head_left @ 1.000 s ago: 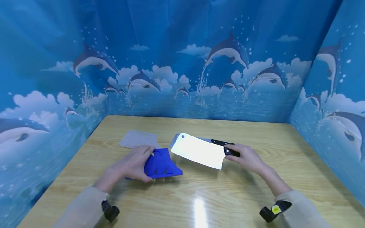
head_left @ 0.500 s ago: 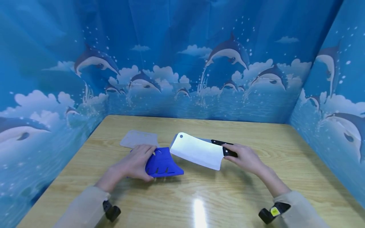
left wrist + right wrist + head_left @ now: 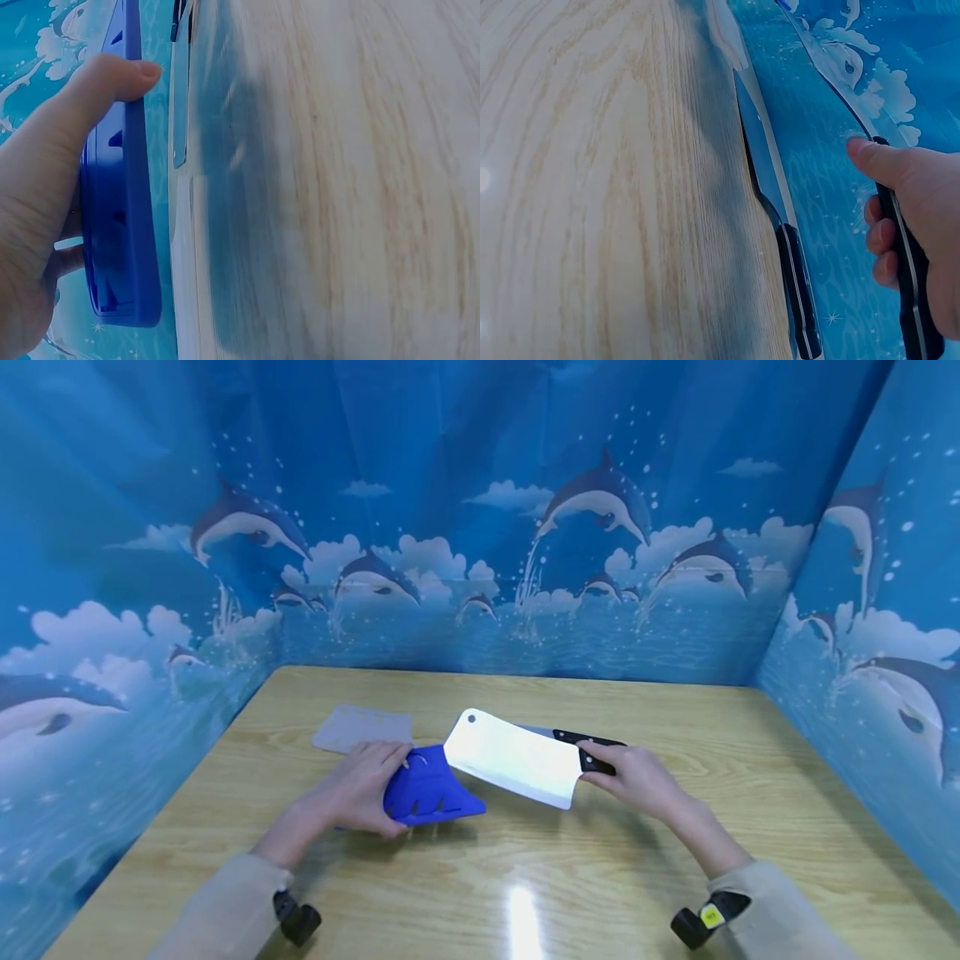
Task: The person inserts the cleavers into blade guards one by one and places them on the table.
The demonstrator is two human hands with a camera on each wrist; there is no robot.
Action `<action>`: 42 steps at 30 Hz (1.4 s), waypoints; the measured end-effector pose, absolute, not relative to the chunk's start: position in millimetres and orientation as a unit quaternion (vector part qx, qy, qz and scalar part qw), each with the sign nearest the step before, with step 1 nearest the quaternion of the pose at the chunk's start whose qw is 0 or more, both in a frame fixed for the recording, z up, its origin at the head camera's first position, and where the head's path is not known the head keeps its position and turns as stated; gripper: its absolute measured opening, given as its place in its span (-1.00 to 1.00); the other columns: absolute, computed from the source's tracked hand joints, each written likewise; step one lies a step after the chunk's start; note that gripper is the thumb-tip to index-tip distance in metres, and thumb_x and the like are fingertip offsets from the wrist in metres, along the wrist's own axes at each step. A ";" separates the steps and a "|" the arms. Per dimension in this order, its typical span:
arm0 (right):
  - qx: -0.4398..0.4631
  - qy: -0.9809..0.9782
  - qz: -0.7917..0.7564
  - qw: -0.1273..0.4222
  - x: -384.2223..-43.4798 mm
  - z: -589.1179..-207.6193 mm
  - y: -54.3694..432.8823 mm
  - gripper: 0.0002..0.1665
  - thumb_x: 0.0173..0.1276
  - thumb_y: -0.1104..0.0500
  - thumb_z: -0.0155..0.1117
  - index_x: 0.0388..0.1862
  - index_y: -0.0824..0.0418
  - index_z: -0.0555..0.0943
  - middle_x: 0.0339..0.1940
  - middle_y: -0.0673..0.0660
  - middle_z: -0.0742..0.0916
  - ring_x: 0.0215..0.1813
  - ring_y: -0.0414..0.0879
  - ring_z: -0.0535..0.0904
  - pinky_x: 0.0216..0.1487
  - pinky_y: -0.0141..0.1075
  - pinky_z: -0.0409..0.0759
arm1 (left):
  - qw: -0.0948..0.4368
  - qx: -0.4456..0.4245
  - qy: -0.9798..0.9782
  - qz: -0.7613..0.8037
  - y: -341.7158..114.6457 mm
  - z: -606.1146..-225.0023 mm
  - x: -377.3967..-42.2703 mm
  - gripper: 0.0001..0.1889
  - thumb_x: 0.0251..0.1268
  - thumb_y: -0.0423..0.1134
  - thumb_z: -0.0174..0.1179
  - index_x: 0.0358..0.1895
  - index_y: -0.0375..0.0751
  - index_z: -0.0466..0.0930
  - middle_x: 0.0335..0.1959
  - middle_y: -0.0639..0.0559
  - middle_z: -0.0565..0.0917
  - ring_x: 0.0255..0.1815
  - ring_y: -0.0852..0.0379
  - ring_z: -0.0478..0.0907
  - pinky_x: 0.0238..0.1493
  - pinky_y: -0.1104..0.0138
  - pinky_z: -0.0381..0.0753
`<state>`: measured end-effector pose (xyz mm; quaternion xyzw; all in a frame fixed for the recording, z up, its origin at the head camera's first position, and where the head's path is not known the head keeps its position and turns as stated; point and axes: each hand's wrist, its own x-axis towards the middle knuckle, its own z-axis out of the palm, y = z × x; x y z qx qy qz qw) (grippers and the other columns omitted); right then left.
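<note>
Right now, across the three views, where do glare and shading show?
Head view: a bright glare streak on the tabletop near the bottom edge, and the blade of the cleaver nearly washed out white; left wrist view: dim, with a bluish band, shadow or reflection, right of the blue holder; right wrist view: also dim, a bright spot at the left edge, a dark band beside the smaller knife.

No legible text; yellow wrist label [image 3: 711,916] (too small).
</note>
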<state>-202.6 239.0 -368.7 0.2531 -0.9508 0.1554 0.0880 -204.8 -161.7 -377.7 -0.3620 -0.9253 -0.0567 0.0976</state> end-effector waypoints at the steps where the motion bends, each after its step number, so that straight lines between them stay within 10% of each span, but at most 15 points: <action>1: 0.256 -0.950 0.155 0.089 -202.7 -369.2 238.6 -0.39 0.17 0.04 0.33 0.20 0.22 0.51 -0.14 0.25 0.70 -0.42 -0.17 0.55 -0.47 -0.31 0.47 | 0.097 -0.360 -0.926 -0.055 -162.0 -377.4 -204.5 0.16 -0.46 0.27 0.38 0.26 -0.48 0.26 0.16 -0.23 0.44 0.16 -0.15 0.35 0.17 -0.03 0.30; 42: 0.434 -0.882 0.157 0.089 -192.9 -374.0 256.3 -0.50 0.13 0.18 0.37 0.06 0.32 0.58 -0.14 0.18 0.71 -0.21 -0.05 0.66 -0.27 -0.24 0.63 | 0.053 -0.414 -0.908 -0.026 -168.3 -364.7 -196.2 0.14 -0.46 0.35 0.37 0.28 -0.34 0.31 0.17 -0.14 0.45 0.17 -0.11 0.37 0.17 -0.05 0.30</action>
